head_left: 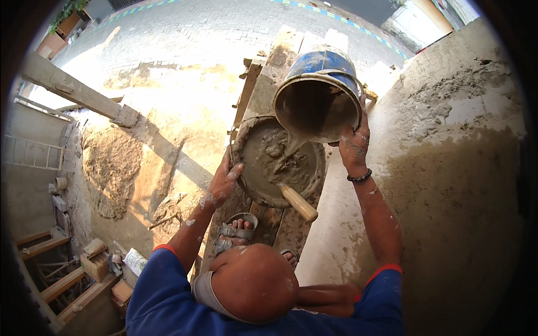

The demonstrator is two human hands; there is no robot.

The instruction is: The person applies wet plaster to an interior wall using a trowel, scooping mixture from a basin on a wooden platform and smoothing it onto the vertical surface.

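1. Right hand [354, 143]: fingers curled firmly on the rim of the bucket [322, 63].
2. Left hand [224, 178]: partly curled, clasping the left side of the tub [236, 150], thumb at its rim.
3. Bucket: tipped over the tub, grey water [292, 144] running from its mouth; blue side, pale marks too worn to read.
4. Tub: on planks [264, 224], holding wet mortar [274, 150]; a wooden handle [300, 203] juts over its near rim.
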